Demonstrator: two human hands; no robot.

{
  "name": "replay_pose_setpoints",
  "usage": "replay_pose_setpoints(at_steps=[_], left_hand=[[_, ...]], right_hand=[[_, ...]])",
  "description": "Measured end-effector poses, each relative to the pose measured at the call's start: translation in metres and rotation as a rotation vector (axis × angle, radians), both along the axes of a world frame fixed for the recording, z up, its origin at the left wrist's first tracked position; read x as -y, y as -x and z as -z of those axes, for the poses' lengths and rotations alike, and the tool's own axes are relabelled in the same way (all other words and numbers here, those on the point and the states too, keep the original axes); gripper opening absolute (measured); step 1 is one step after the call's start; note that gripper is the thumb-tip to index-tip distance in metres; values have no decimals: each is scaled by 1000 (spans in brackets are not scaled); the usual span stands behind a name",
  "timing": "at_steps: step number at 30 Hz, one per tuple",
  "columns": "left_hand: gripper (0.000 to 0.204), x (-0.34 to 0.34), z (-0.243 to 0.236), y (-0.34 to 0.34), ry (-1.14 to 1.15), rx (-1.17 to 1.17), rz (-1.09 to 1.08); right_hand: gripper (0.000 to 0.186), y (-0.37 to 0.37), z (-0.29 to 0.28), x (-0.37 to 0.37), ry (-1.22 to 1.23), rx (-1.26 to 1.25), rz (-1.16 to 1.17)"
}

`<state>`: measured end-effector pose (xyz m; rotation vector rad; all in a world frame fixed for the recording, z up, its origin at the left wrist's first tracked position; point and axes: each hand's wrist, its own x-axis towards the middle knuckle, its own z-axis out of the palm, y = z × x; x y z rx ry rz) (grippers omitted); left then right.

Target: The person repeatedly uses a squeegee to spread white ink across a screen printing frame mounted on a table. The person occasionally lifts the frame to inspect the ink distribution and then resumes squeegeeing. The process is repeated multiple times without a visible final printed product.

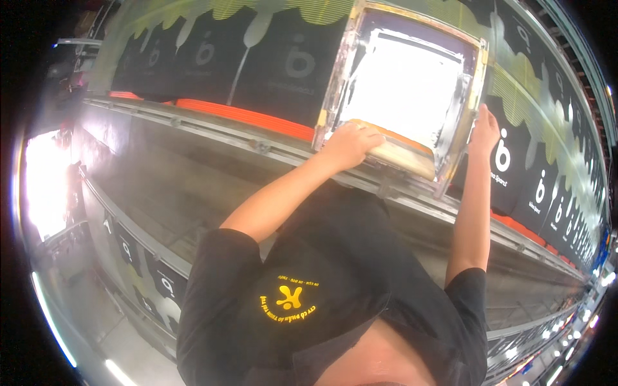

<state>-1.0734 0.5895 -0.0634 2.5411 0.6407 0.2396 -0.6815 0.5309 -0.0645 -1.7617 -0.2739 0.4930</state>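
Note:
A screen printing frame [339, 59] lies slightly tilted across the long table ahead of me. White ink [407, 80] covers most of its mesh. My left hand [351, 144] is closed round the left end of a squeegee [407, 158] with a wooden handle, which sits inside the frame along its near side. At the frame's right edge is my right hand [484, 132], its fingers bent and closed against the rail. The fingertips of that hand are partly hidden.
Dark printed fabric panels [277, 71] with yellow-green drip shapes line the table to both sides. A metal rail [212, 127] runs along its near edge, beside an orange-red strip [238, 118]. Another table with printed panels [145, 257] stands behind me at left.

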Motion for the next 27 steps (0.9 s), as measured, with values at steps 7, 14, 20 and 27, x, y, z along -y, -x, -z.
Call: replay_pose_setpoints(at_steps=[7,14,20,27], left_hand=[[47,-119,-25,112,91,-205,-127],[52,-220,-5,198,116,-193,-11],[50,-289,24,199,114,-141,110],[24,-418,27,93,58,-309,80]], right_hand=[[29,147,65,-105,7,69,-15],[33,256,89,-193,292,176,46],[32,258,112,-225,433,276,14],[29,261,114,-222,374,163,-10]])
